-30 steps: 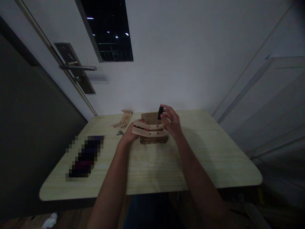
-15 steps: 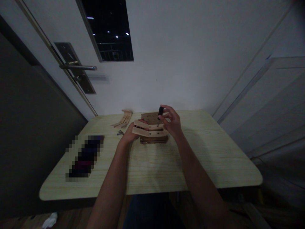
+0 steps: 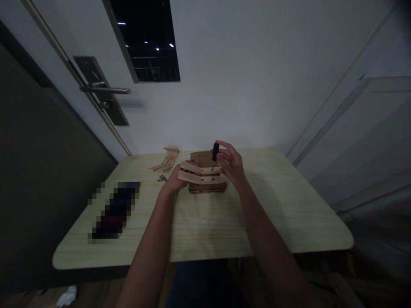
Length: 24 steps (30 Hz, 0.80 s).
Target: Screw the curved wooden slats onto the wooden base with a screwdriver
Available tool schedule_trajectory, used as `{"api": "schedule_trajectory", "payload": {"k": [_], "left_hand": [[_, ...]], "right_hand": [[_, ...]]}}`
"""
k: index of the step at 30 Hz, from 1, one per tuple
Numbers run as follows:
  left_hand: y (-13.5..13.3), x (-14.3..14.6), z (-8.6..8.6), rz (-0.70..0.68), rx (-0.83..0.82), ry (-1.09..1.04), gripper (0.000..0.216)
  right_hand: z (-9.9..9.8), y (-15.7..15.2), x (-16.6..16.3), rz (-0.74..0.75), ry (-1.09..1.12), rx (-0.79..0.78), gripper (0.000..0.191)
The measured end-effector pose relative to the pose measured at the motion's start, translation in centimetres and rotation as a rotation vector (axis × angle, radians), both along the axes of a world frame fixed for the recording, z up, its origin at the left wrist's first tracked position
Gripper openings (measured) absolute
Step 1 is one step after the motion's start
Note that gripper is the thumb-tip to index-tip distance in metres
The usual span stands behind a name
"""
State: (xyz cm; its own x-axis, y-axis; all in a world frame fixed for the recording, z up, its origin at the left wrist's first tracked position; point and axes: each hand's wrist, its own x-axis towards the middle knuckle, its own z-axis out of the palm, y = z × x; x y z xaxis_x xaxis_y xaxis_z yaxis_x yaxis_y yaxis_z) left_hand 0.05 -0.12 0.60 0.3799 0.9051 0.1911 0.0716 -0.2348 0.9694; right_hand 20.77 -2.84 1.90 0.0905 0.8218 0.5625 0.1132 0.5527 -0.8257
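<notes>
A small wooden assembly of pale curved slats on a darker base sits at the far middle of the light wood table. My left hand grips its left end, fingers wrapped on the slats. My right hand pinches a black-handled screwdriver, held upright with its tip on the rear slat.
Loose curved wooden pieces lie at the table's far left, with small dark screws near them. A blurred dark object lies on the left side. A door with a metal handle stands behind.
My right hand's fingers have shifted slightly round the screwdriver handle. The assembly and my left hand stay where they were.
</notes>
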Motion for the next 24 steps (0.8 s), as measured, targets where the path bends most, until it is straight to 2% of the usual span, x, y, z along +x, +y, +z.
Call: {"api": "schedule_trajectory", "payload": {"k": [15,21,24], "left_hand": [[0.65,-0.12,-0.91,-0.014,-0.055,-0.089,0.046],[0.2,-0.11,-0.26,-0.002,-0.03,-0.058,0.044],[0.07,-0.04,-0.24,0.003,-0.041,-0.074,0.045]], "right_hand": [[0.2,0.17,-0.28,-0.118,0.028,0.008,0.042],[-0.11,0.29,-0.06,-0.168,-0.012,0.035,0.051],[-0.26,0.25,0.08,-0.18,-0.067,0.061,0.046]]}}
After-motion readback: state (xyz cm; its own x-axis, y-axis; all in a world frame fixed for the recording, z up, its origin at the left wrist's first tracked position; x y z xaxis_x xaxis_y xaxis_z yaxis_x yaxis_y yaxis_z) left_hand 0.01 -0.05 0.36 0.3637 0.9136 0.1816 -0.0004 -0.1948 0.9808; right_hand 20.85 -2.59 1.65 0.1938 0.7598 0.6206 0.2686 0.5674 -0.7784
